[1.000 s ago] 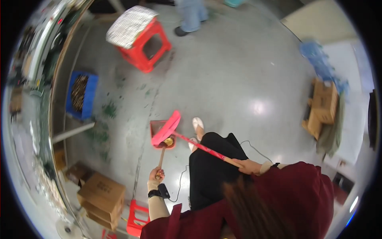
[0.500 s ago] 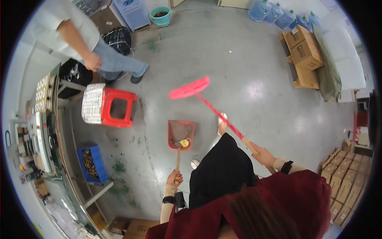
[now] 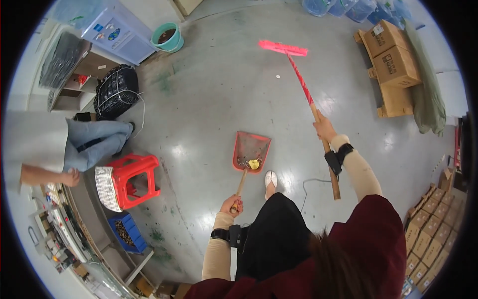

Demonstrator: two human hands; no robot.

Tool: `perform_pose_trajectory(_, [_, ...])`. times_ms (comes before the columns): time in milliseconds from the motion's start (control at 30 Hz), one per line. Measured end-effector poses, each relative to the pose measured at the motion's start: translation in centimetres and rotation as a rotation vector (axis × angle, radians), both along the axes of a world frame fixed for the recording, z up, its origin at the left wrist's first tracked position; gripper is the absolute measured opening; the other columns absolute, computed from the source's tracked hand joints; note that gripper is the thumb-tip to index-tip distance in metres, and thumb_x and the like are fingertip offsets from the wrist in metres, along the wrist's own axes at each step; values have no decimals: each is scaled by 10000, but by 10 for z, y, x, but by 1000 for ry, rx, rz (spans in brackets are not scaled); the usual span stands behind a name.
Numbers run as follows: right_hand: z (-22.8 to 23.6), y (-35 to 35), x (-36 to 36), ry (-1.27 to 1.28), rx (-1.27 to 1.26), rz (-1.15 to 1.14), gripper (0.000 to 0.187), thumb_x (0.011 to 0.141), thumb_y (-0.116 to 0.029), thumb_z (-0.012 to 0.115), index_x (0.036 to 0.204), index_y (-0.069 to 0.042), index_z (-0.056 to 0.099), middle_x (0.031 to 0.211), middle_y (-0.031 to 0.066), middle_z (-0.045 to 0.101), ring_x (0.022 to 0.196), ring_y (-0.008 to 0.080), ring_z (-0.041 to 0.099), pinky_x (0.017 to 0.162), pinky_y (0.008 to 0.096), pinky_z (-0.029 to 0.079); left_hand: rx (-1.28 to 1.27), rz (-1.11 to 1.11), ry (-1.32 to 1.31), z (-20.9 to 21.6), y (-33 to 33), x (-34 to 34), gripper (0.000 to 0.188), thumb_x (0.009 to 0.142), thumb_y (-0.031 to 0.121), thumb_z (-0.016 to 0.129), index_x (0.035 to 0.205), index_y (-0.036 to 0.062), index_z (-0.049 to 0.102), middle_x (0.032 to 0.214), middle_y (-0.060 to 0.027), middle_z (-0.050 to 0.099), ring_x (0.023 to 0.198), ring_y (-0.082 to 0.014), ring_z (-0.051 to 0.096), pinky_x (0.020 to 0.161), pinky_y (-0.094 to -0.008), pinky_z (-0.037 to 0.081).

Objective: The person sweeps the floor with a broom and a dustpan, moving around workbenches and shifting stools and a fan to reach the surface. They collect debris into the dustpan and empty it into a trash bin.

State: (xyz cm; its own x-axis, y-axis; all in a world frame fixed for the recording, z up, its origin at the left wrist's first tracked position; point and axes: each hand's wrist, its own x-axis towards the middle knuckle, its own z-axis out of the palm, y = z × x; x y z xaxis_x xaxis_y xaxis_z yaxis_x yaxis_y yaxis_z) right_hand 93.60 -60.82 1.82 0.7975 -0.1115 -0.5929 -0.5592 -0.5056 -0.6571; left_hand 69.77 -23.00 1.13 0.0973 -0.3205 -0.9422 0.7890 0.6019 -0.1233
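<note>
The wooden handle [image 3: 242, 184] of a red dustpan [image 3: 252, 143] is grasped by the left hand [image 3: 232, 205], its fingers wrapped closely around the end. The bare wooden part of a broom [image 3: 300, 78] is gripped by the right hand [image 3: 324, 126], the fingers closed round the stick, a length of which is left protruding behind them.

The left forearm is extended forward from the lower edge, the dustpan being held ahead, near the pale shoe [image 3: 270, 180]. The right arm is stretched farther forward and bent inward at the wrist; the pink broom head is held well apart from the dustpan. Whether the floor is touched by either tool cannot be told. A yellow scrap [image 3: 254, 164] and dark debris are gathered at the pan's back.

At the left, a co-worker's hand [image 3: 70, 177] is seen above a red plastic stool [image 3: 133, 178]. A blue bin [image 3: 130, 233] is filled with small brown pieces. A black bundle [image 3: 117, 93] is bound with white cord beside a teal bucket [image 3: 168, 39]. The grey floor [image 3: 214, 89] is marked with green stains. At the right, 2 cartons [image 3: 396, 65] are stacked on a pallet.
</note>
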Motion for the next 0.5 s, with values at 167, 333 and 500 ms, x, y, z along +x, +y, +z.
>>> perform_pose_trajectory(167, [-87,-27,23,11,15,10,584,767,-65,448,1290,-102,192,607,109,484,405,187,467,359,323,406,-1,48,130,-22,-32,58,111,733,89,518,723,75,409,581,-53,425,428,-149,401,387,-253,347])
perform_pose_trajectory(333, [-30,-48,-172,307,-393,331,715,693,-31,411,1311,-202,96,782,228,562,630,384,542,560,467,414,-33,66,54,-23,-42,68,125,720,82,530,684,59,413,571,-56,426,441,-155,407,410,-253,362])
perform_pose_trajectory(500, [105,-70,-293,401,-55,458,663,711,-65,417,1303,-192,147,710,198,562,593,326,534,531,440,412,-22,55,113,-28,-45,71,129,714,68,532,669,53,411,549,-59,414,430,-156,392,408,-251,358])
